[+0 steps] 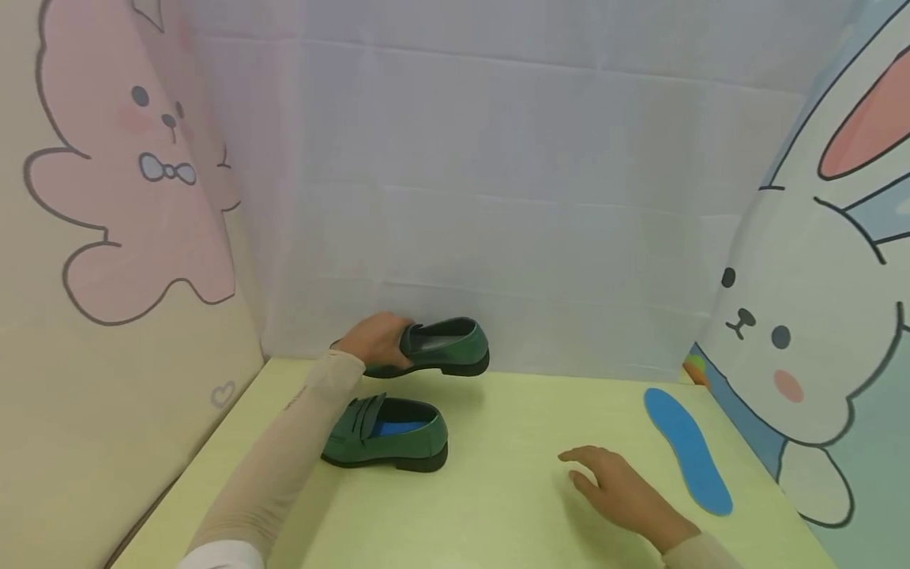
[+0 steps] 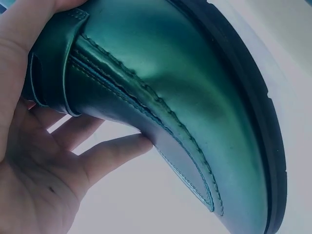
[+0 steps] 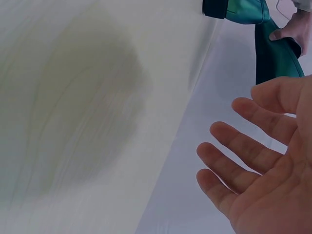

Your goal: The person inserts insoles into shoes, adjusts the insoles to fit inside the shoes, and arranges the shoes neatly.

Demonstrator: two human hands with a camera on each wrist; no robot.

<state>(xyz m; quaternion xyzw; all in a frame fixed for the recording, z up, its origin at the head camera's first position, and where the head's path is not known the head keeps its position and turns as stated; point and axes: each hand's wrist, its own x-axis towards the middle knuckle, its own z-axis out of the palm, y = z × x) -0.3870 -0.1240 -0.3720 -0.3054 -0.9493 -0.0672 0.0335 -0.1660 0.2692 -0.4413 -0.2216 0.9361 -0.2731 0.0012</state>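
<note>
My left hand [image 1: 380,341] grips a dark green loafer [image 1: 455,345] across its upper, holding it raised at the back of the table. In the left wrist view, thumb and fingers wrap the strap of this loafer [image 2: 195,97], and its stitched toe and black sole show. Its inside looks grey in the head view. A second green loafer [image 1: 419,438] stands on the table nearer to me, with blue showing inside; my left forearm hides part of its toe. My right hand [image 1: 614,490] hovers over the table, fingers loosely bent, holding nothing. Right of it lies a blue insole [image 1: 688,450].
The pale yellow table [image 1: 512,474] ends at a white sheet [image 1: 540,237] hanging behind it. Side panels with a pink cartoon figure [image 1: 142,221] at left and a white rabbit [image 1: 803,316] at right flank the table.
</note>
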